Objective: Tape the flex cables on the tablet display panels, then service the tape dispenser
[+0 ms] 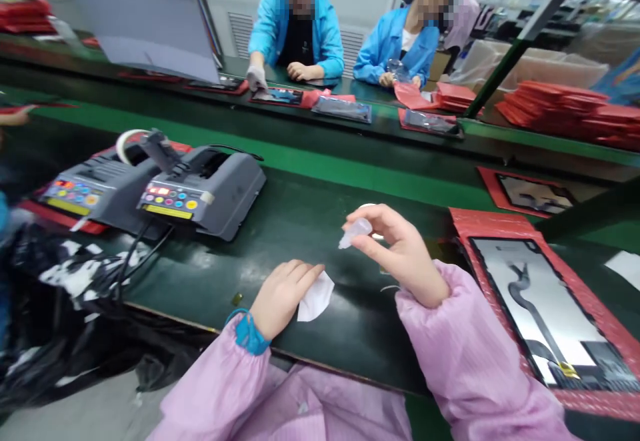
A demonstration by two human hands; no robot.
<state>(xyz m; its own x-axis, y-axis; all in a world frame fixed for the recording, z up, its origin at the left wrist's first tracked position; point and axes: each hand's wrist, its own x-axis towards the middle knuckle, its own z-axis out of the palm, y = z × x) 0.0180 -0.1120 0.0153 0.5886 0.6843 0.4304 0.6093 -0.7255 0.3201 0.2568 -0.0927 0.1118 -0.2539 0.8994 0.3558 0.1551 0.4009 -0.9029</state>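
Note:
My right hand (395, 248) pinches a small translucent squeeze bottle (357, 232) between thumb and fingers, its narrow tip pointing down and to the left above the green bench. A white cloth wipe (317, 296) lies on the bench surface, its left part under my left hand (285, 292). That hand rests palm down with the fingers laid fairly flat along the wipe. A blue band circles my left wrist. Behind my right hand, a pale round object (376, 213) is mostly hidden.
Two grey tape dispensers (220, 191) stand at the left, cables hanging over the bench edge beside a black bag (75, 334) of scraps. At the right, a display panel (540, 308) lies on red bubble wrap (595, 399). Two people in blue sit across the bench.

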